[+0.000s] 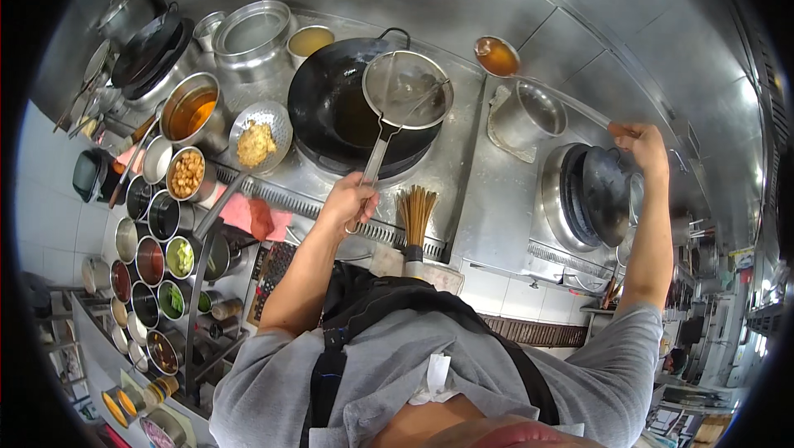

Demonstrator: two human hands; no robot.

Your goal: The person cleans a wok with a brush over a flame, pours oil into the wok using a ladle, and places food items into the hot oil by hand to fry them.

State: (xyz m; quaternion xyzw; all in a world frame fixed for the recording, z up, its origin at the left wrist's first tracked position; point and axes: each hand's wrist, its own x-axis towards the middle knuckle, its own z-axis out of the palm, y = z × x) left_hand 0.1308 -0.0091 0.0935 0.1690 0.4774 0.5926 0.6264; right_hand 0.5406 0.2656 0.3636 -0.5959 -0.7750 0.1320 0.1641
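Observation:
My left hand (350,203) grips the handle of a fine-mesh strainer (407,89), whose round basket hangs over a black wok (322,91) on the stove. A little dark liquid shows at the bottom of the wok. Out to the right, my right hand (645,145) holds a long-handled ladle (497,57) by its wooden grip. The ladle bowl carries amber liquid and is raised beyond the steel pot (541,108) on the right-hand counter. Left of the wok, a perforated skimmer (273,122) bears a golden fried mass (255,144).
A metal pot of amber liquid (191,107) and a container of brown chunks (187,173) stand on the left, above several ingredient tins (150,260). A bamboo wok brush (417,215) stands upright at the stove's front edge. Another wok (605,197) leans on the right burner.

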